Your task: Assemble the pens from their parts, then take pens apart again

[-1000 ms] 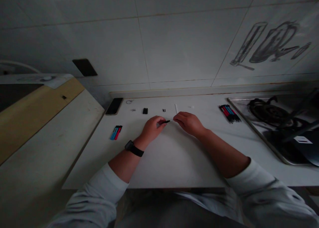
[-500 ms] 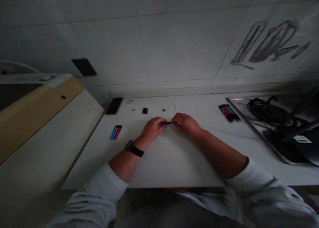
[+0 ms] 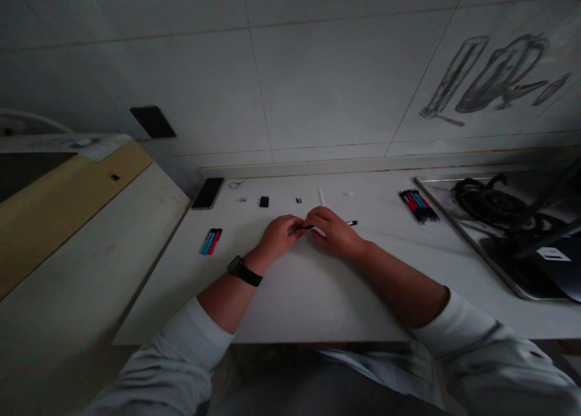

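My left hand [image 3: 276, 237] and my right hand [image 3: 334, 232] meet over the middle of the white counter [image 3: 318, 283]. Both pinch a thin black pen part [image 3: 305, 227] held between them, fingers closed. A black pen end [image 3: 351, 223] pokes out past the right side of my right hand. A black watch sits on my left wrist.
Three pens in blue and red [image 3: 211, 241] lie at the left, a bundle of several pens [image 3: 417, 206] at the right. Small black parts [image 3: 264, 201], a white tube [image 3: 321, 196] and a phone [image 3: 207, 193] lie along the back. A gas hob [image 3: 499, 216] stands at the right.
My right hand has slid left to meet my left hand on the black part. A pen end now shows on the counter to the right of my right hand.
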Available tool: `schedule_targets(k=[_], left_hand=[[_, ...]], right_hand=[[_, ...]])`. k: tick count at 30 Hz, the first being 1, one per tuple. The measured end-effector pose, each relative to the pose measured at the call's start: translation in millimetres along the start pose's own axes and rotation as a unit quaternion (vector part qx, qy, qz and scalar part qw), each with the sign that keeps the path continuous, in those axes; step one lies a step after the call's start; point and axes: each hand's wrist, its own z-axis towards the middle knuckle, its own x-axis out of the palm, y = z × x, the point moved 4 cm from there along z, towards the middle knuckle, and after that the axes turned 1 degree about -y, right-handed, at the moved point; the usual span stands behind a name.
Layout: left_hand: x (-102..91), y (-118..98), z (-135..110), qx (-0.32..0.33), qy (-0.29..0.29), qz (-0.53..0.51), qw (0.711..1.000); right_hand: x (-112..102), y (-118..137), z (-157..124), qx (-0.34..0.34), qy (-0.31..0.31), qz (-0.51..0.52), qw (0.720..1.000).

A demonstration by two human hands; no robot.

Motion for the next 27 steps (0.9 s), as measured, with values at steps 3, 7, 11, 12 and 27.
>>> schedule_targets(k=[3,7,11,12,27], left_hand=[[2.0,0.8,-0.2,0.004,0.012,0.014,1.0],[1.7,0.2,-0.1,0.007,0.014,-0.001,1.0],[-1.6,-0.7,0.3,-0.002,-0.002,-0.016,1.0],[-2.2,-0.5,0.3,-0.006,-0.005,-0.016,1.0],[-4.6,6.8,-2.1,-0.057,-0.031,-0.031,0.997]], right_hand=[[-5.4,4.8,0.6,0.009,-0.012,0.03,0.999],[-12.8,7.4,1.0,0.026,-0.043,0.066,0.997],[-31.4,-4.2,0.4,0.081,-0.1,0.063,0.99],[-39.4,-10.4,-0.7,0.105,-0.119,0.055,0.986],[-32.9,-79.5,-35.0,0.158,0.183,-0.124,0.962]])
